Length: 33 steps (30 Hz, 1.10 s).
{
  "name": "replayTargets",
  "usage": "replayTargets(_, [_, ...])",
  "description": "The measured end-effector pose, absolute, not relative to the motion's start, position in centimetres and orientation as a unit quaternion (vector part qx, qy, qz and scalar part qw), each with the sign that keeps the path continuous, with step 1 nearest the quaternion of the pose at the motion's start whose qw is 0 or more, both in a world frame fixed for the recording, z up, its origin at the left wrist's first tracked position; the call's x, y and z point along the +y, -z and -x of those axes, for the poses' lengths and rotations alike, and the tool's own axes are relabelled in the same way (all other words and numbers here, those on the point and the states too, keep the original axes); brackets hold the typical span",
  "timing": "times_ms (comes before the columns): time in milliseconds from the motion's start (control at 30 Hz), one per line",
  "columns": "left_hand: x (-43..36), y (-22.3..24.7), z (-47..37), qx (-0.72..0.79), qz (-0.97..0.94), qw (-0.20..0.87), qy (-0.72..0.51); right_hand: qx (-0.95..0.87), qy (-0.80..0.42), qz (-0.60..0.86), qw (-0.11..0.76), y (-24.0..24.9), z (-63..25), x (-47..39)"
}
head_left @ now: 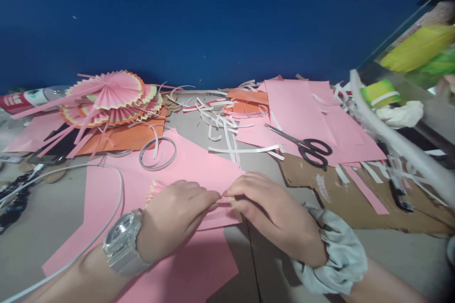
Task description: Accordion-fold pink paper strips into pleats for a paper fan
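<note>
A pleated pink paper (155, 190) with pale yellow edges lies mostly hidden under my hands. My left hand (181, 213), with a clear watch (124, 241) on its wrist, is closed over it with thumb and fingers together. My right hand (266, 208) pinches the narrow yellowish end of the folded paper, its fingertips almost touching the left ones. A pale scrunchie (334, 251) circles the right wrist. Beneath both hands are large pink paper sheets (199, 161). Just beyond the left hand, a roll of tape (157, 153) rests on the pink paper.
Black-handled scissors (302, 144) lie on pink sheets (298, 109) at the right, beside brown cardboard (302, 180). White paper strips (227, 123) are scattered at the back. Pleated paper rosettes (110, 97) and a bottle (35, 97) sit back left. A white cable (119, 184) crosses the left side.
</note>
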<state>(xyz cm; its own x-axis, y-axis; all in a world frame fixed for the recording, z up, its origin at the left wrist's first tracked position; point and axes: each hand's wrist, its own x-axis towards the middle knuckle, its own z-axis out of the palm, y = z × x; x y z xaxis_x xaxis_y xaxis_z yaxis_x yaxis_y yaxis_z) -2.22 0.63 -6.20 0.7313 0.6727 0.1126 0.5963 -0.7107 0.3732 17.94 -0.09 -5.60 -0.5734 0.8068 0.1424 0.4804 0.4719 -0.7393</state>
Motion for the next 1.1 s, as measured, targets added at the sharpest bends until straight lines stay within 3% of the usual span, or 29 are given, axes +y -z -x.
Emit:
replayTargets(500, [0.5, 6.1, 1.8, 0.369, -0.901, 0.194, -0.123, -0.776, -0.385, 0.437, 0.241, 5.4, -17.8, -0.3])
replayTargets(767, [0.5, 5.8, 2.2, 0.431, -0.879, 0.179, -0.095, -0.721, -0.328, 0.506, 0.342, 5.5, -18.8, 0.1])
replayTargets(1100, [0.6, 5.8, 2.2, 0.455, -0.873, 0.174, -0.043, -0.71, -0.28, 0.524, 0.377, 5.9, -19.0, 0.4])
